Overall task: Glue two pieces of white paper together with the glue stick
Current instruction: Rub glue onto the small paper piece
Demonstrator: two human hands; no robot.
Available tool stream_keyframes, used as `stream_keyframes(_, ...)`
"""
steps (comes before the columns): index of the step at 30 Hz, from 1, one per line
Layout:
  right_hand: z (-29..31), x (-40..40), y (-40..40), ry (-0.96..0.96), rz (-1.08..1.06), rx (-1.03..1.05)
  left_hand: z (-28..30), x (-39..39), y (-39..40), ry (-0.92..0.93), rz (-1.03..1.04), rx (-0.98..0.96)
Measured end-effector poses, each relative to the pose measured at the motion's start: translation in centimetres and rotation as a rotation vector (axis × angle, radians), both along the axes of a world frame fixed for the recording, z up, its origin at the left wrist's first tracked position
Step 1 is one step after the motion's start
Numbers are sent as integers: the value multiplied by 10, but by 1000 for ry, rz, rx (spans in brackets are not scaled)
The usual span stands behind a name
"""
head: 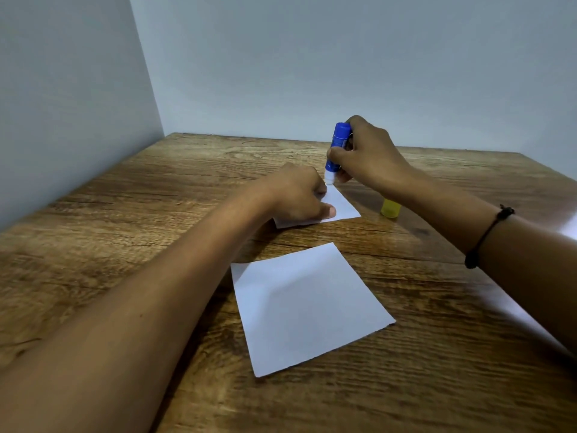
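Head view only. Right hand [367, 154] wrapped round blue glue stick [336, 149], fingers [335, 154] curled tight on the barrel, stick near upright and tilted slightly, white tip down and touching the far corner of the small white paper [338, 207]. Left hand [296, 195] pressed flat-ish on that same paper, fingers bunched together and bent, thumb [327, 210] lying on the sheet just below the glue tip; most of the paper hidden under the palm. Yellow cap [390, 209] standing on the wooden table [125, 229], just right of the small paper, partly behind the right wrist. Black cord bracelet [487, 239] round the right wrist. Larger white paper [307, 307] lying flat nearer the body, apart from both hands, untouched.
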State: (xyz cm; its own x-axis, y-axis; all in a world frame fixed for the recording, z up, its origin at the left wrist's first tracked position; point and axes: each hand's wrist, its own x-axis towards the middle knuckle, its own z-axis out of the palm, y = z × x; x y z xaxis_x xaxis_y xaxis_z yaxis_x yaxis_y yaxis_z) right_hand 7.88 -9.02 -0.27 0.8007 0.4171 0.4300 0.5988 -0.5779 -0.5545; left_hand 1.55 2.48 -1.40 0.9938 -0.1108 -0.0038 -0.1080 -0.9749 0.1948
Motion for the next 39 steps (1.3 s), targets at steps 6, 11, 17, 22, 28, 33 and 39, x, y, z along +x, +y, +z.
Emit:
stream_keyframes(6,-2,1,2,10,-15,-46,1,-1,-1,4,-3,-7)
stream_keyframes(11,-1,1,4,30,-7,-51,1,-1,0,5,-4,0)
stream_keyframes(17,2,0,1,41,-3,-68,0,0,-1,12,6,-9)
stream_keyframes(22,1,-5,-5,33,6,-67,1,0,-1,12,15,-21)
stream_keyframes(28,2,-13,-13,14,19,-92,-1,0,-2,-5,36,-55)
stream_keyframes(33,2,-21,-20,16,25,-90,-2,0,-1,-18,42,-68)
stream_keyframes(39,2,-28,-27,20,31,-77,-2,1,-2,-16,40,-61)
